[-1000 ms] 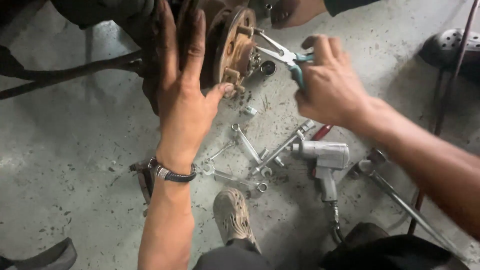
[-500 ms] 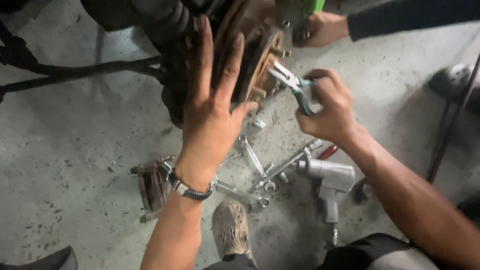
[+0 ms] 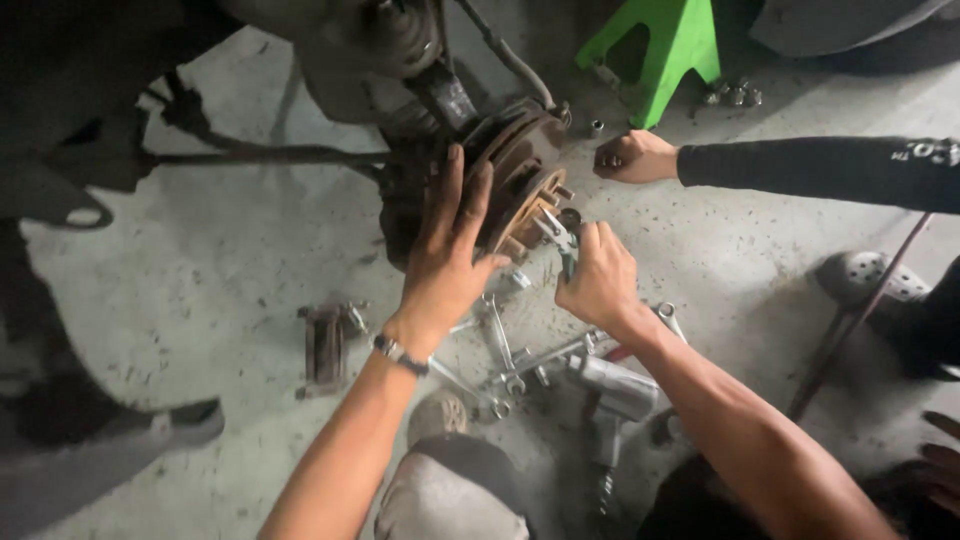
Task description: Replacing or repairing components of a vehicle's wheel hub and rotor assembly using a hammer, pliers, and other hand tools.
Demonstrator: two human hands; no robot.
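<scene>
Bracing the rusty brake disc (image 3: 520,175) flat-palmed, the left hand (image 3: 445,265) spreads open against it. The right hand (image 3: 600,280), fist closed around pliers (image 3: 556,236), works at the hub; a firm, steady disc should keep the jaws from slipping.

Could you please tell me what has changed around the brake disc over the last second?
The right hand has brought the pliers in against the hub of the brake disc. The left hand stays flat on the disc, and the wrenches and impact wrench lie unmoved on the floor.
</scene>
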